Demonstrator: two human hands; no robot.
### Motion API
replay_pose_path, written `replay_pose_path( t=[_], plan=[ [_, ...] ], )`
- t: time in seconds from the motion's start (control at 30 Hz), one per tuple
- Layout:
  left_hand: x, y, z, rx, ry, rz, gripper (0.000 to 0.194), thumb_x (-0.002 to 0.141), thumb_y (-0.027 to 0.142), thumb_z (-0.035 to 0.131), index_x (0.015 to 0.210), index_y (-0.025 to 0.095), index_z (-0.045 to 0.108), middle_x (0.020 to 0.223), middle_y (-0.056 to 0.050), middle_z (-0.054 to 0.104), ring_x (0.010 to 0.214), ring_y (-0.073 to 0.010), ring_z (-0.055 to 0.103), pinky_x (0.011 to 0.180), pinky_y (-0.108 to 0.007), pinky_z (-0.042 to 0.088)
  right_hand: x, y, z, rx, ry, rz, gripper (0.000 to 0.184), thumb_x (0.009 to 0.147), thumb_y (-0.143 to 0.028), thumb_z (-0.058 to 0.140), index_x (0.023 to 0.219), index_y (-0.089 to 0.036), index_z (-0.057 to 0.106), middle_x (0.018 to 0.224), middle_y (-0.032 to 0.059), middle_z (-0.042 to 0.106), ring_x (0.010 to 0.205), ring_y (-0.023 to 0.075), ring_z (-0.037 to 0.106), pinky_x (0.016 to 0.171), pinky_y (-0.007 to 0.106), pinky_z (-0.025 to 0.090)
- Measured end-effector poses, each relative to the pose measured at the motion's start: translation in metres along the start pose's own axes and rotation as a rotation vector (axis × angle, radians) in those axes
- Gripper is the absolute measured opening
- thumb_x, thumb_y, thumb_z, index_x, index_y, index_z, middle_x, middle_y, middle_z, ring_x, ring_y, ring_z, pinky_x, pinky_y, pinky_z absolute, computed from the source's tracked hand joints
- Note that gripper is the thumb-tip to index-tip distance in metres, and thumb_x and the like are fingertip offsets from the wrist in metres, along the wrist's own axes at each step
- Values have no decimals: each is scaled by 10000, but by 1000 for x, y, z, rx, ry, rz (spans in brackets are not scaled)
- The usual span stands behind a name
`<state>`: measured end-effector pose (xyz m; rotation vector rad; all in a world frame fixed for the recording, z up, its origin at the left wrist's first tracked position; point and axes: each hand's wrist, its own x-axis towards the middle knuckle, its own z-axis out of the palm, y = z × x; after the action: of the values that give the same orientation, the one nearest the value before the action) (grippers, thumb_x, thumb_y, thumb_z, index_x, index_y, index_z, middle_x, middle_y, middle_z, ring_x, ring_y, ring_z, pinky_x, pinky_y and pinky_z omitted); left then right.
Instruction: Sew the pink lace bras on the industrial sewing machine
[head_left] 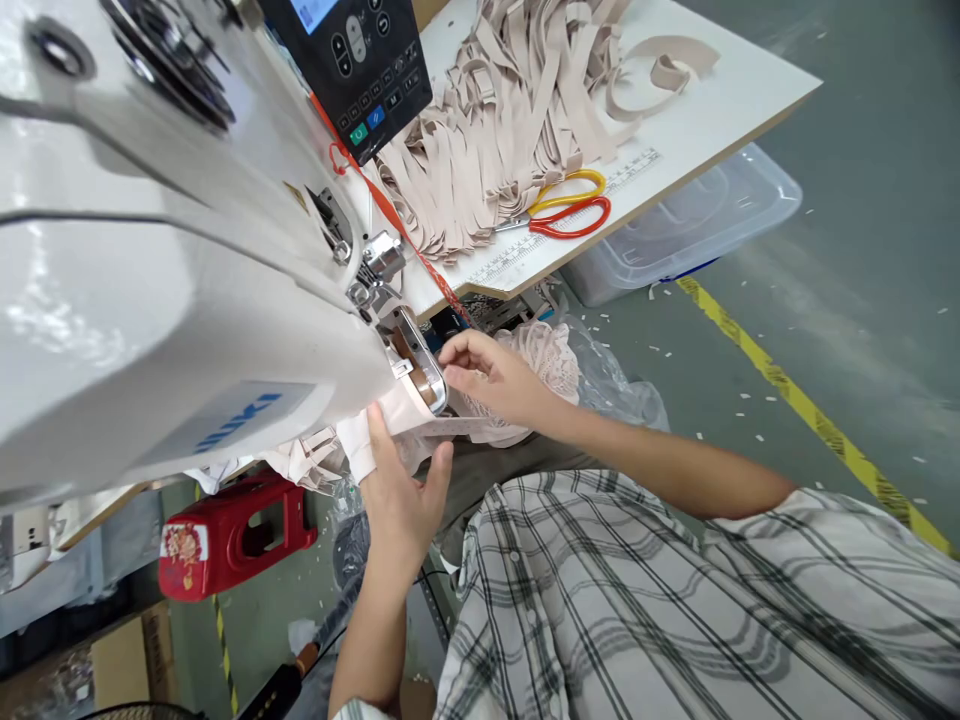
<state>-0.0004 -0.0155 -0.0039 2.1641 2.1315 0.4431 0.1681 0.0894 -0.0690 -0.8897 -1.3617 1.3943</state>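
Observation:
A white sewing machine (187, 330) stands at the left, with a pale pink fabric piece (401, 408) over the end of its narrow arm (436, 385). My left hand (397, 495) lies against this fabric. Its forefinger is stretched along the cloth and its thumb stands apart, so the hand is open. My right hand (506, 378) is beside the tip of the arm, with fingers curled toward the thumb. Anything between those fingertips is too small or hidden to make out. Behind that wrist hangs a bundle of pale pink lace (551, 360).
Beige fabric strips (480, 150) heap on the white table (720, 90), beside red and yellow scissors (566, 208). A control panel (360, 70) is above. A clear plastic bin (697, 220) sits under the table edge. A red stool (232, 535) stands lower left.

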Motion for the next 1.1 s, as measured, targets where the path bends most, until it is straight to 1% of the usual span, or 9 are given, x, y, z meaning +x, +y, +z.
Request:
replay_pose_path(
  t=[0.17, 0.37, 0.57, 0.63, 0.73, 0.83, 0.93, 1.03, 1.1],
  plan=[
    [-20, 20, 14, -25, 30, 119, 972, 923, 449, 649, 1625, 106, 71, 1568, -301, 379, 1457, -383, 415, 1098, -504, 483, -35, -11, 8, 70, -22, 40, 319, 865, -431, 730, 1045, -217, 579, 982, 38, 631, 899, 184, 609, 825, 327, 509],
    [-38, 42, 29, 0, 119, 228, 1005, 901, 420, 695, 1626, 93, 81, 1508, -305, 463, 1378, -389, 516, 1046, -466, 535, -48, -17, 9, 137, 3, 153, 187, 942, -368, 629, 1034, -205, 614, 972, 27, 659, 877, 165, 615, 790, 296, 497],
    [-45, 48, 30, -73, 60, 211, 1015, 902, 376, 701, 1630, 118, 43, 1539, -312, 418, 1377, -415, 508, 1020, -512, 548, -50, -18, 4, 132, 18, 144, 186, 936, -361, 631, 1016, -194, 651, 931, 17, 676, 837, 153, 613, 763, 283, 490],
    [-48, 46, 26, -163, -24, 197, 986, 911, 368, 688, 1628, 122, 58, 1526, -295, 447, 1352, -389, 544, 988, -483, 571, -52, -20, 1, 93, 23, 125, 181, 942, -353, 622, 1013, -193, 666, 943, 18, 683, 839, 151, 614, 759, 280, 487],
    [-48, 37, 13, -339, -217, 137, 777, 951, 315, 630, 1591, 145, 224, 1193, -161, 737, 1001, -251, 754, 764, -322, 626, -52, -25, -5, -7, 7, 65, 138, 945, -293, 605, 972, -188, 691, 929, 19, 686, 842, 148, 617, 743, 269, 475],
    [-41, 24, -2, -350, -110, 156, 408, 948, 204, 614, 1352, 207, 557, 870, -20, 771, 765, -162, 740, 707, -259, 590, -52, -30, -14, -134, -76, -41, 121, 936, -259, 611, 939, -188, 710, 881, 16, 692, 808, 143, 615, 728, 266, 460],
    [-25, 14, -13, -344, 83, 331, 426, 913, 135, 603, 1334, 191, 565, 1121, -97, 734, 1082, -223, 695, 931, -368, 570, -51, -34, -21, -248, -226, -178, 142, 950, -282, 612, 941, -188, 718, 843, 15, 695, 784, 138, 616, 731, 264, 453],
    [-9, 8, -13, -351, -26, 552, 645, 909, 104, 546, 1517, 172, 345, 1426, -177, 576, 1440, -297, 446, 1125, -526, 450, -52, -39, -25, -401, -372, -307, 163, 962, -268, 582, 924, -174, 710, 791, 12, 667, 732, 128, 599, 673, 248, 425],
    [-2, 4, -10, -296, -118, 607, 633, 910, 131, 569, 1501, 160, 344, 1410, -181, 587, 1452, -307, 429, 1172, -585, 378, -54, -44, -25, -537, -429, -405, 173, 959, -225, 556, 879, -169, 698, 771, 12, 654, 708, 127, 579, 644, 249, 398]
  ],
)
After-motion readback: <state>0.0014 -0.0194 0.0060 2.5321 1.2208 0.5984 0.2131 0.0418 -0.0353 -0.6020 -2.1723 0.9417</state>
